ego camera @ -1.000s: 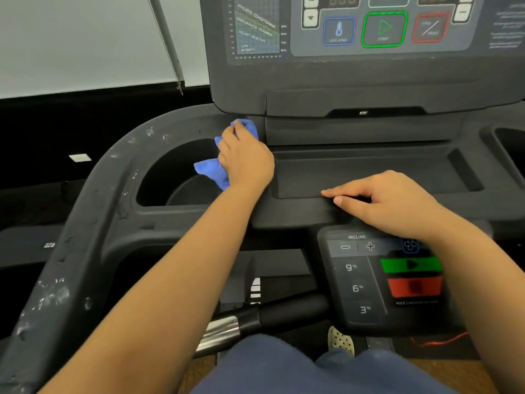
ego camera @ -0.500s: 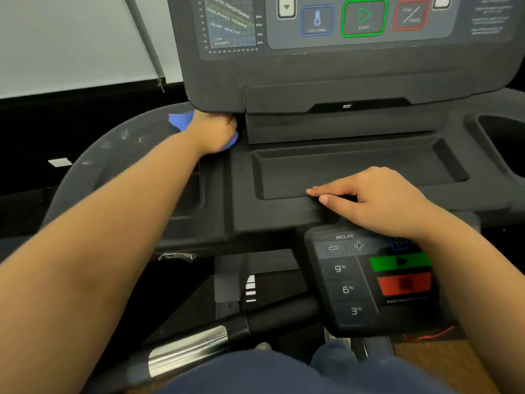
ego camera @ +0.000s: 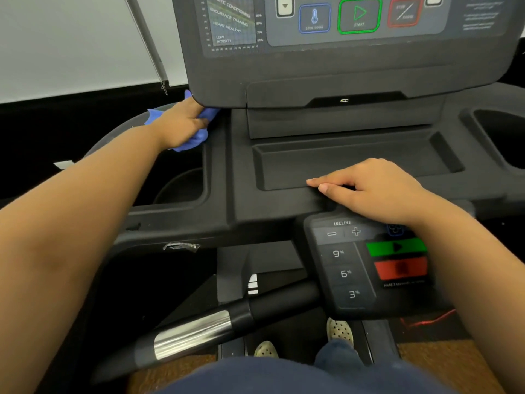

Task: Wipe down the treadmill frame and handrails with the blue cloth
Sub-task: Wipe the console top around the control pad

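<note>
Treadmill frame [ego camera: 255, 206]: I see the dark moulded deck fill most of the view, with a shallow tray at centre and a cup well on each side; the right well is cut off by the picture edge.
Console [ego camera: 341, 66]: it stands tilted above the deck, its top cropped; a green START button, a blue COOL DOWN button and a red stop button show, the small print too blurred for me to read.
Left arm: bare, stretched forward and up from the lower left corner, crossing over the left cup well.
Right arm: bare, entering from the right edge, bent toward the centre.
Incline keypad [ego camera: 366, 263]: sits just below the deck's front lip, showing 9, 6 and 3 percent keys plus a green and a red bar; its upper right corner is hidden under my right wrist.
Handrail [ego camera: 216, 328]: a black bar with a shiny metal band, slanting below the keypad.
Right hand [ego camera: 377, 189]: palm down, fingers loosely together and extended flat, resting on the tray's front lip; it grips nothing.
Left hand [ego camera: 181, 123]: fingers closed around the cloth, pressed under the console's lower left corner, fingertips hidden beneath it.
Blue cloth [ego camera: 196, 139]: bunched in my left hand on the deck beside the left well; folds stick out above and below the hand.
</note>
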Tool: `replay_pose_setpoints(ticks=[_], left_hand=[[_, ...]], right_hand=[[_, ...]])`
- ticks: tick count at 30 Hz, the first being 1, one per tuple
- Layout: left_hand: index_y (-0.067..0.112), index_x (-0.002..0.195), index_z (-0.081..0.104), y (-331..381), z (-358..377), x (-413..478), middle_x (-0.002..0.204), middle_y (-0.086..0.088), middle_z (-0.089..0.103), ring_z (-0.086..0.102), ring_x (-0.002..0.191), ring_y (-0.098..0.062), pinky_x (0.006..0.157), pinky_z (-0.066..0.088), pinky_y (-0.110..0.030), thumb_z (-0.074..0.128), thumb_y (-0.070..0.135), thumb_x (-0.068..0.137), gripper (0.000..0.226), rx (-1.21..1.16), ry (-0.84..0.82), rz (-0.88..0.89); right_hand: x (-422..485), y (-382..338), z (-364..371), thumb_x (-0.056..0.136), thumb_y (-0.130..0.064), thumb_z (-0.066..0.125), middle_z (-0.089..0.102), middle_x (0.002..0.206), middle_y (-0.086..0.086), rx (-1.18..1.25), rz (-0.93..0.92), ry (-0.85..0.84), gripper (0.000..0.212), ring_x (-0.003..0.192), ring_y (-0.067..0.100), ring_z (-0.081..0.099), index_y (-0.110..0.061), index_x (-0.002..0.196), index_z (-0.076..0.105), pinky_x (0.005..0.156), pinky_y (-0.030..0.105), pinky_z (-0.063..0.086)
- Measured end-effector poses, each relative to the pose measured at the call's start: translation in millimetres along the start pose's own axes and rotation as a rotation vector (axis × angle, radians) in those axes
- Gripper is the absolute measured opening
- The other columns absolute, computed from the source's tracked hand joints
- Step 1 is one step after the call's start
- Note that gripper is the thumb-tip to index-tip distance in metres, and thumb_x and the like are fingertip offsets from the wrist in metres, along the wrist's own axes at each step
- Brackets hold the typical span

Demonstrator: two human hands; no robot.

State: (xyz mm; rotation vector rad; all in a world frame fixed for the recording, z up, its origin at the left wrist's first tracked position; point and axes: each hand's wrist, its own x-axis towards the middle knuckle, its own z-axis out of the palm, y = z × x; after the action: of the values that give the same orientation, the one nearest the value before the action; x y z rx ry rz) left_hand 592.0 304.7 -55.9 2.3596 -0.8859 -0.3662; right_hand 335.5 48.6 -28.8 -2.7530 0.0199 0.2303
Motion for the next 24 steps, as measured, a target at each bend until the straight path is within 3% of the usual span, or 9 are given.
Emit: replay_pose_setpoints(ticks=[2, 3, 5, 9, 13, 16, 19, 24], left_hand=[[0.024, 0.129, 0.046, -8.5, -2.2, -4.1, 0.119, -0.015, 0.053, 0.054, 0.100, -0.030, 0.088, 0.040, -0.038, 0.038, 0.022, 0.085, 0.045, 0.121, 0.097, -0.033], [0.015, 0.133, 0.042, -13.9, -3.4, -7.0, 0.127, -0.014, 0.049, 0.050, 0.108, -0.031, 0.094, 0.035, -0.037, 0.037, 0.021, 0.085, 0.048, 0.151, 0.117, -0.038], [0.015, 0.138, 0.037, -24.5, -7.4, -18.5, 0.133, -0.008, 0.045, 0.047, 0.112, -0.027, 0.099, 0.032, -0.037, 0.036, 0.017, 0.089, 0.050, 0.185, 0.137, -0.055], [0.015, 0.123, 0.042, -44.9, -17.6, -44.0, 0.114, -0.019, 0.052, 0.054, 0.097, -0.040, 0.088, 0.043, -0.046, 0.033, 0.021, 0.088, 0.037, 0.275, 0.183, -0.163], [0.016, 0.139, 0.031, -55.5, -19.7, -67.3, 0.133, -0.024, 0.044, 0.050, 0.109, -0.047, 0.094, 0.040, -0.054, 0.033, 0.020, 0.091, 0.048, 0.341, 0.214, -0.314], [0.009, 0.145, 0.027, -47.5, -12.4, -89.5, 0.145, -0.023, 0.035, 0.043, 0.123, -0.045, 0.099, 0.037, -0.050, 0.036, 0.013, 0.095, 0.051, 0.359, 0.318, -0.441], [0.002, 0.140, 0.034, -25.8, 8.9, -124.6, 0.145, -0.022, 0.035, 0.037, 0.130, -0.041, 0.104, 0.033, -0.050, 0.036, 0.012, 0.095, 0.046, 0.453, 0.478, -0.562], [-0.014, 0.115, 0.055, -32.2, 23.7, -143.2, 0.129, -0.037, 0.037, 0.036, 0.117, -0.047, 0.097, 0.029, -0.050, 0.038, 0.003, 0.093, 0.033, 0.570, 0.421, -0.596]], right_hand=[[-0.2, 0.0, 0.7, 0.091, -0.049, 0.037, 0.063, 0.118, -0.027, -0.009, 0.000, -0.005, 0.033, 0.116, 0.008, 0.055, -0.054, 0.117, 0.058, 0.097, 0.036, 0.045], [0.0, 0.9, 1.4, 0.091, -0.050, 0.036, 0.064, 0.117, -0.026, -0.011, 0.004, -0.005, 0.034, 0.116, 0.008, 0.055, -0.054, 0.117, 0.057, 0.097, 0.036, 0.045], [-0.5, 2.6, 2.4, 0.089, -0.053, 0.033, 0.066, 0.114, -0.023, -0.008, 0.011, -0.001, 0.036, 0.114, 0.008, 0.056, -0.056, 0.117, 0.056, 0.096, 0.036, 0.045], [-1.8, 2.3, 1.4, 0.090, -0.053, 0.035, 0.069, 0.110, -0.020, -0.001, 0.012, 0.007, 0.033, 0.111, 0.010, 0.058, -0.057, 0.115, 0.056, 0.094, 0.035, 0.045], [-4.0, -1.0, 1.8, 0.093, -0.049, 0.037, 0.066, 0.117, -0.019, -0.015, 0.008, 0.006, 0.032, 0.113, 0.013, 0.056, -0.054, 0.118, 0.056, 0.092, 0.034, 0.044], [-6.4, -0.9, 1.0, 0.093, -0.050, 0.037, 0.062, 0.123, -0.023, 0.008, 0.014, 0.012, 0.032, 0.118, 0.013, 0.054, -0.052, 0.118, 0.057, 0.095, 0.034, 0.043], [-6.0, 0.1, 0.7, 0.087, -0.058, 0.030, 0.065, 0.119, -0.018, -0.011, 0.000, 0.010, 0.040, 0.116, 0.017, 0.056, -0.056, 0.116, 0.056, 0.096, 0.037, 0.044], [-5.3, -0.7, 3.1, 0.091, -0.054, 0.033, 0.061, 0.125, -0.019, -0.023, -0.002, 0.014, 0.036, 0.119, 0.018, 0.055, -0.054, 0.119, 0.056, 0.095, 0.035, 0.043]])
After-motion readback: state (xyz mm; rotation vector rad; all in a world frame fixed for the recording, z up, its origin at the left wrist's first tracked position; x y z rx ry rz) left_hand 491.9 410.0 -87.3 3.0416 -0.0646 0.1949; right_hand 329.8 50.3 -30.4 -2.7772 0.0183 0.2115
